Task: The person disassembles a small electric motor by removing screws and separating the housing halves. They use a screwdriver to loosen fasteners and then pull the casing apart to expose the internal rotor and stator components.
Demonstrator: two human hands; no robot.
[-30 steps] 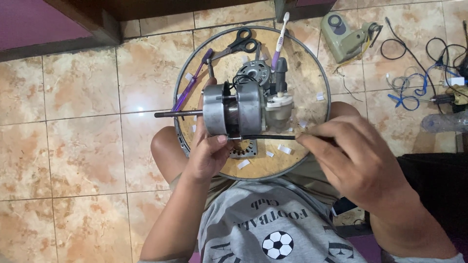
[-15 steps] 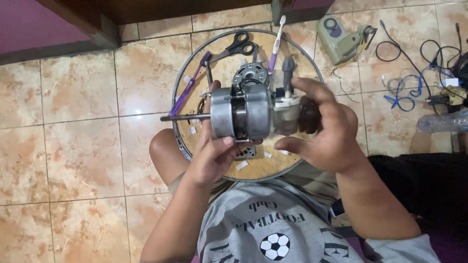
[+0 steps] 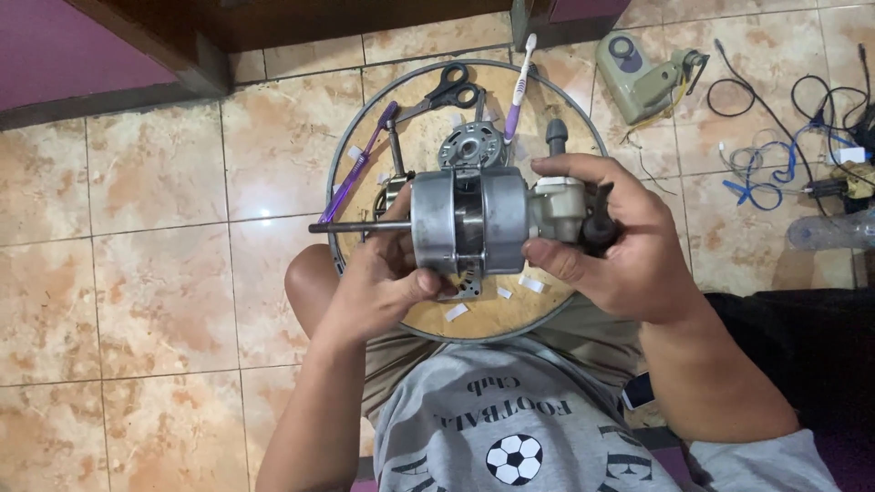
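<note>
Motor (image 3: 469, 219), a grey metal fan unit with its shaft pointing to my left, is held level above the round tray (image 3: 565, 314) that rests over my lap. My left hand (image 3: 387, 282) is clamped on the underside of the casing, thumb across the front. My right hand (image 3: 620, 241) is wrapped around the pale gearbox end. Scissors (image 3: 451, 91), two toothbrushes and a loose rotor lie on the tray beyond.

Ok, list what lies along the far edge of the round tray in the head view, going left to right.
Purple toothbrush → black-handled scissors → white and purple toothbrush → then, off the round metal-rimmed tray, the pale green plastic housing on the tiled floor.
</note>
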